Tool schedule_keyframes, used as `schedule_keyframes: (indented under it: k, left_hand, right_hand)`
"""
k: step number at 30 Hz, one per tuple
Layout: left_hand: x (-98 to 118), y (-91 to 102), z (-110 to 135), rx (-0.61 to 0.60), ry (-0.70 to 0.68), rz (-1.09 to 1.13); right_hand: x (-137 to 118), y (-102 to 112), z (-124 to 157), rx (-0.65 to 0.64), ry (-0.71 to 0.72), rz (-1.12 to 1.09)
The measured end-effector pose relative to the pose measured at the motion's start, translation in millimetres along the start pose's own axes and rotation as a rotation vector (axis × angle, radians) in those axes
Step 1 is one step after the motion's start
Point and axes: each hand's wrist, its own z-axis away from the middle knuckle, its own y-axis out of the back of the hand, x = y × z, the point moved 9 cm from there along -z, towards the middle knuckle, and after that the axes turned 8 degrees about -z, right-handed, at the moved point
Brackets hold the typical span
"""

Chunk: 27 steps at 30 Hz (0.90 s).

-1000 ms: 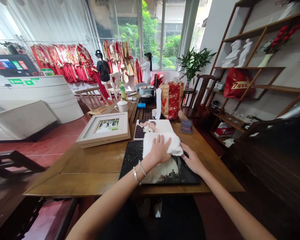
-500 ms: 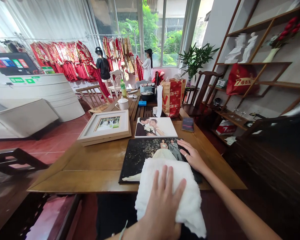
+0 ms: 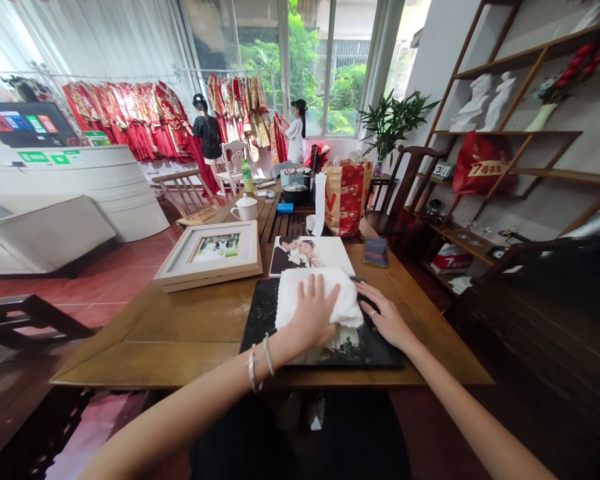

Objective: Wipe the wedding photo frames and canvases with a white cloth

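Wooden table: paper bag on it, print too blurred to read fully. Shelf: red bag reads "7号衣"; box lower down shows "7". Dark photo panel near table's front edge. White cloth now on panel's upper part; half a second ago, it stretched past the front edge. Left hand moved with it, palm down, fingers spread on top. Right hand: fingers extended on panel's right side, beside cloth.
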Motion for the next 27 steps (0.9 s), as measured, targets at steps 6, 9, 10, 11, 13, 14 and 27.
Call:
schedule_keyframes:
  k: [6, 9, 10, 11, 13, 14, 27]
  left_hand:
    - [45.8, -2.6, 96.6, 0.012, -0.165, 0.011]
    - [42.3, -2.3, 108.7, -0.032, -0.2, 0.056]
    - [36.5, -2.1, 104.0, -0.052, -0.198, 0.061]
    - [28.7, -1.7, 95.5, -0.067, -0.185, 0.06]
    - [9.7, -0.6, 70.1, -0.081, -0.145, 0.045]
    - [0.2, 0.0, 55.0, -0.077, -0.126, 0.034]
    - [-4.6, 0.3, 43.2, -0.084, -0.116, 0.049]
  right_hand:
    - [-1.8, 0.8, 0.5, 0.011, -0.002, 0.013]
    - [-0.9, 0.2, 0.5, 0.007, -0.011, 0.02]
    - [-0.6, -0.1, 0.4, 0.004, -0.011, 0.022]
    - [-0.5, -0.2, 0.3, 0.003, -0.01, 0.022]
    - [0.2, -0.2, 0.2, 0.004, -0.007, 0.022]
    - [0.7, -0.3, 0.2, 0.003, -0.007, 0.022]
    - [-0.2, 0.4, 0.3, 0.021, 0.0, 0.013]
